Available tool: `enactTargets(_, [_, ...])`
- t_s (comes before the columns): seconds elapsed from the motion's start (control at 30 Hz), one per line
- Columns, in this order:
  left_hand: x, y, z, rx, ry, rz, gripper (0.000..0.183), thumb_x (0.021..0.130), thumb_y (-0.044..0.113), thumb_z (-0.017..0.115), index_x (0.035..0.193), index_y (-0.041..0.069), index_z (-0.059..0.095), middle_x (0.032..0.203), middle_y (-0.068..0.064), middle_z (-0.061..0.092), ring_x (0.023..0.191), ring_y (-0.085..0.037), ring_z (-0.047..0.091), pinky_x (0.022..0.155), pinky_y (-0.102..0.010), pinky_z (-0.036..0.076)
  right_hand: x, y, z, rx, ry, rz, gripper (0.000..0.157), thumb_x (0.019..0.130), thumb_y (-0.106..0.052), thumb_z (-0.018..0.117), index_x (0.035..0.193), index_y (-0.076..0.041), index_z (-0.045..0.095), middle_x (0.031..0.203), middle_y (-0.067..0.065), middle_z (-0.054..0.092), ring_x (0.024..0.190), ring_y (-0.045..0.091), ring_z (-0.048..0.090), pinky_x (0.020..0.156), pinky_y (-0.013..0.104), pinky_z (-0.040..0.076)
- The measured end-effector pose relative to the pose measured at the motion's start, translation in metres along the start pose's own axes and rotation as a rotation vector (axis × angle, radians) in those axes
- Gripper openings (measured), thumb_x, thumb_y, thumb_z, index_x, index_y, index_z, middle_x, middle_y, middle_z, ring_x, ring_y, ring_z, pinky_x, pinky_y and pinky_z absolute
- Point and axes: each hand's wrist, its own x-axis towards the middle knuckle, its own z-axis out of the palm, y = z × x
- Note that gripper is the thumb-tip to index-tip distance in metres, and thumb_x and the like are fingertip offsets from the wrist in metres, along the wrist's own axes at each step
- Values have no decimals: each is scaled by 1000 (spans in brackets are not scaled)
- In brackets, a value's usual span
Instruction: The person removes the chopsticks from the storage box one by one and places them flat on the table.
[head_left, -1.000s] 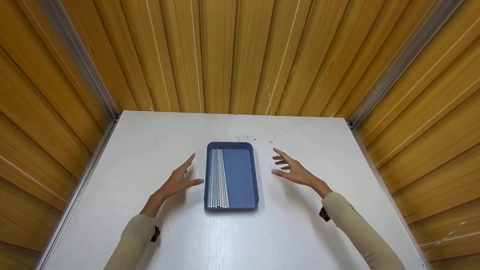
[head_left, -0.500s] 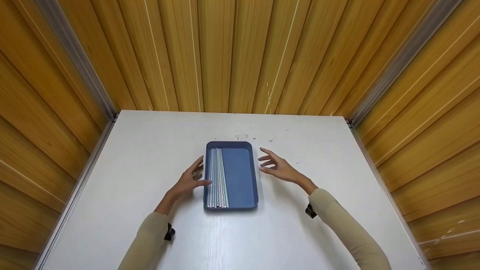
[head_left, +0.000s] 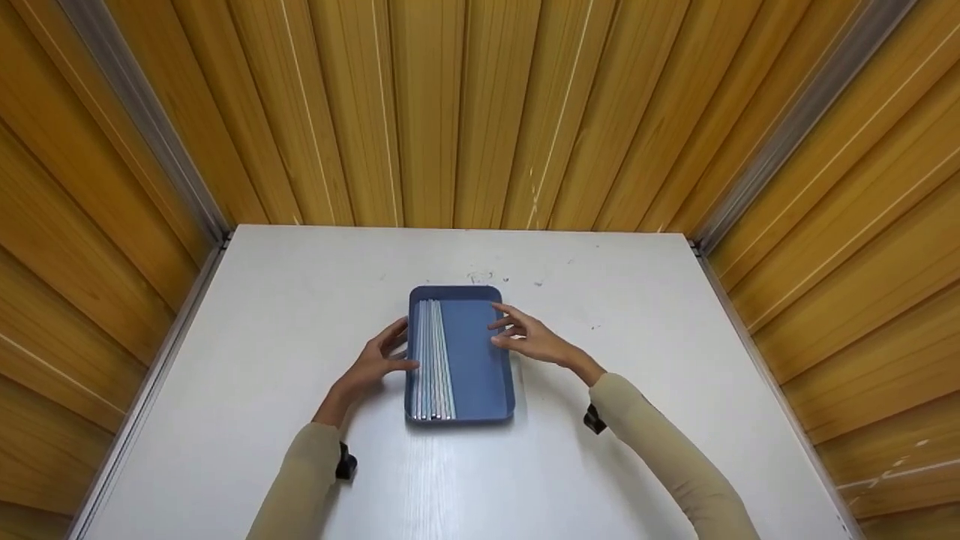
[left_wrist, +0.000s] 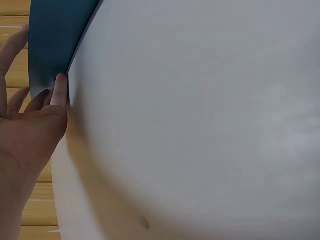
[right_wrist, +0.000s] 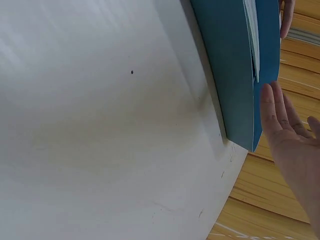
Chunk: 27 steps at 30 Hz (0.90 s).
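- Yellow-brown wood-look panel walls point(head_left: 480, 112) close off far, left + right sides, w/ grey metal rails point(head_left: 139, 105) at corners.
- Wide white flat tabletop point(head_left: 315, 300), smooth-looking; tray could skid if pushed from one side only.
- Beige long sleeves point(head_left: 296, 480), one near left, one near right.
- Blue rectangular tray point(head_left: 480, 375), shallow, raised walls, prob. plastic: approx. mid-table, long sides running near to far.
- Left hand point(head_left: 373, 365): holds tray's left wall, thumb over rim, fingers round outer side. How firmly, can't tell.
- Right hand point(head_left: 536, 341): at tray's right wall, fingers half-bent + parted, tips over the rim, gripping nothing; contact w/ wall unclear. Main risk IMO: grip on left only, so any lift now could tip or twist the tray.
- Pale thin straight sticks point(head_left: 436, 360), material unclear: along tray's left side, far ends bunched, near ends fanned. Look loose, so a tilt could slide or roll them right; left thumb's close, might snag one.
- Black gadgets point(head_left: 346, 461) at cuffs: could knock tabletop if wrists drop.
- Dark specks point(head_left: 538, 284), far right of tray.
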Motion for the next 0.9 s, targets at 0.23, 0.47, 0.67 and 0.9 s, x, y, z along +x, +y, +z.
enactTargets(0.23, [5,-6,-12,-119,-61,-59,96,84,-2,80,162,11,26,169,-11,28,158,-32,25,127,-44,29,20,-9,11,88,-63,41,72,104,-18,61,163,-10,22,147,28,51,132,42,57,108,50,53])
enactTargets(0.47, [5,-9,-14,-148,-73,-70,95,84,-3,79,162,13,28,169,-9,29,157,-30,27,127,-41,30,43,-13,30,171,-84,107,72,103,-10,61,162,-1,21,139,32,55,125,47,61,98,55,58])
enactTargets(0.67, [4,-8,-15,-149,-48,-69,94,84,-3,79,162,13,29,169,-8,30,157,-30,27,128,-43,27,57,-10,46,192,-53,193,75,99,-6,65,161,-3,25,134,29,57,118,38,66,89,50,63])
enactTargets(0.9, [3,-7,-14,-135,-43,-92,93,85,-1,79,162,15,29,169,-7,30,157,-30,27,129,-46,25,69,-3,61,211,-5,238,84,90,-1,74,160,-3,28,129,26,55,104,23,64,82,44,65])
